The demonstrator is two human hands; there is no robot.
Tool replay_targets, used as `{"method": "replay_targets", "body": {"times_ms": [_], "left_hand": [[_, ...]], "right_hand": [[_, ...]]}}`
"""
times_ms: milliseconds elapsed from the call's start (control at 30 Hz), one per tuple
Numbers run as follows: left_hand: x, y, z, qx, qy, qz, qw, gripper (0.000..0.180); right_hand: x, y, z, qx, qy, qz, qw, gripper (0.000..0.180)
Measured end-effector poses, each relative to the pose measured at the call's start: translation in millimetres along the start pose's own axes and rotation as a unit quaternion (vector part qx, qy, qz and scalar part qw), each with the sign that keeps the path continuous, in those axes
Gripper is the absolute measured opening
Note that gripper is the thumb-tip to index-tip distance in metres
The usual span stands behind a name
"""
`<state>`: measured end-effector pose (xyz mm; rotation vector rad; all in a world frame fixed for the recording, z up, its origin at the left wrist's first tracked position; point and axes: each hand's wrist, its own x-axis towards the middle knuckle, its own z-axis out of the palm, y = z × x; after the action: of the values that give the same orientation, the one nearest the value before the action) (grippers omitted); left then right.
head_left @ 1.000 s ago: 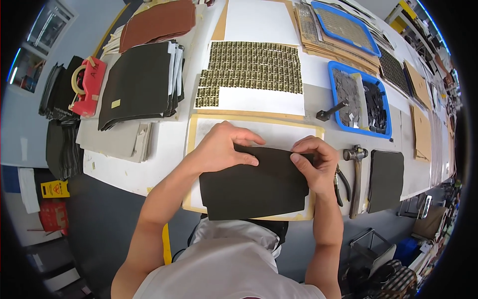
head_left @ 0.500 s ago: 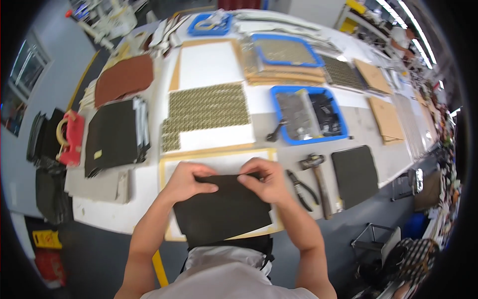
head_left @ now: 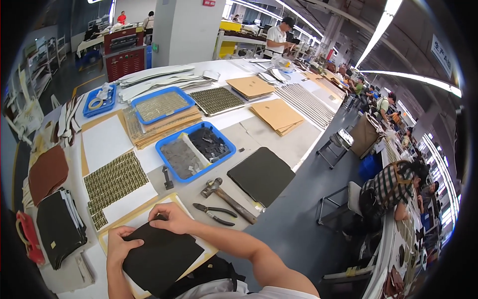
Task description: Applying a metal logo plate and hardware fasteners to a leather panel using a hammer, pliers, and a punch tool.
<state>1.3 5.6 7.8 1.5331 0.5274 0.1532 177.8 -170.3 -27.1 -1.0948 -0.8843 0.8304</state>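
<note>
A flat black panel [head_left: 162, 256], like leather or fabric, lies over a white board with yellow edges [head_left: 201, 259] at the table's near side. My left hand [head_left: 121, 244] pinches its far edge near the left corner, thumb on top. Close beside it, my right hand [head_left: 172, 218] grips the same far edge, fingers bent over it. My fingers hide whatever lies between the hands. Right of the board lie pliers [head_left: 215, 214] with black handles and a hammer [head_left: 230, 198] with a wooden handle. A stack of black panels [head_left: 261, 174] sits beyond them.
Farther off stands a blue tray [head_left: 211, 167] of small grey and black pieces. A patterned sheet [head_left: 117, 183] of gold-toned small pieces lies beyond the board. More black panels [head_left: 59, 224] are stacked at left. Brown folders [head_left: 277, 115] lie farther back; people sit along the right.
The view has swung right and up, bringing the workshop and other people into sight. Both hands still hold the black panel's far edge.
</note>
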Motion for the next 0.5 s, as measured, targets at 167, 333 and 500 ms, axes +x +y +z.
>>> {"method": "replay_targets", "body": {"times_ms": [167,333,500], "left_hand": [[-4.0,3.3,1.8,0.002,0.016,0.006,1.0,0.035],[-8.8,6.1,4.1,0.009,0.0,0.021,1.0,0.036],[-15.1,6.5,-0.4,0.082,-0.03,0.043,0.995,0.036]], "right_hand": [[5.8,9.4,-2.6,-0.007,0.009,-0.037,0.999,0.015],[9.1,13.2,-6.6,-0.004,-0.015,-0.059,0.998,0.016],[13.6,20.7,-5.3,0.048,-0.018,-0.036,0.998,0.017]]}}
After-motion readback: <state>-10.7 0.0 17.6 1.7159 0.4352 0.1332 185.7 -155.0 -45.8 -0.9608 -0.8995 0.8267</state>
